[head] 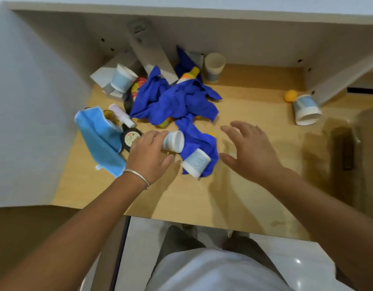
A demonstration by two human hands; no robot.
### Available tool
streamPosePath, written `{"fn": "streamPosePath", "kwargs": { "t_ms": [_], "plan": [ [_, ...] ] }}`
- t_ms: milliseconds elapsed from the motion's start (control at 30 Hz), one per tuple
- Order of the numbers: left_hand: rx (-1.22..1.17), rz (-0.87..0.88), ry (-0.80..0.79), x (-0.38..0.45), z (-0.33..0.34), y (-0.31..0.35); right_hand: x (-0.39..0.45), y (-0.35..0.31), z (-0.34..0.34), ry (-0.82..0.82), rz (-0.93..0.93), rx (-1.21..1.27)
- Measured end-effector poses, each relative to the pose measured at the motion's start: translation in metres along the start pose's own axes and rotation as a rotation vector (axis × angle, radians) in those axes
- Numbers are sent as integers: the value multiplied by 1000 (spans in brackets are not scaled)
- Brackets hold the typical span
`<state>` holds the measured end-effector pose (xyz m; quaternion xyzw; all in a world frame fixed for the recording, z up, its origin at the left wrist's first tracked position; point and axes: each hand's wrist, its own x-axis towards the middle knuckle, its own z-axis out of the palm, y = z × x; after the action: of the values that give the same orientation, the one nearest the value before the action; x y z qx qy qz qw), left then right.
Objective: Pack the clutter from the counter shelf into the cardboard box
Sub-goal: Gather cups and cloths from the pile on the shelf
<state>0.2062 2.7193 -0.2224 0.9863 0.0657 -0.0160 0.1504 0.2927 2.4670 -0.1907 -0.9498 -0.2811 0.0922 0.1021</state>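
On the wooden shelf lies a heap of clutter around a crumpled dark blue cloth. My left hand reaches onto a tipped paper cup, fingers curled on it. A second paper cup lies on the cloth's near end, just right of that hand. My right hand hovers open over bare wood to the right of the cloth, holding nothing. A light blue cloth lies at the left. No cardboard box is in view.
More paper cups lie at the back left, back middle and far right, next to an orange ball. White cartons, small bottles and a round tin crowd the left. White cabinet walls enclose the shelf.
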Motion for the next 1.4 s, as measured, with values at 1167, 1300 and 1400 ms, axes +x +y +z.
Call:
{"fn": "streamPosePath", "kwargs": {
  "t_ms": [1167,1300,1400],
  "plan": [
    [-148,168,140,45,-5,106,-47,28,-39,62,50,176],
    [-154,265,179,57,-19,180,-86,70,-82,148,134,137],
    [-152,366,195,65,-25,236,-119,104,-111,240,193,108]
  ]
}}
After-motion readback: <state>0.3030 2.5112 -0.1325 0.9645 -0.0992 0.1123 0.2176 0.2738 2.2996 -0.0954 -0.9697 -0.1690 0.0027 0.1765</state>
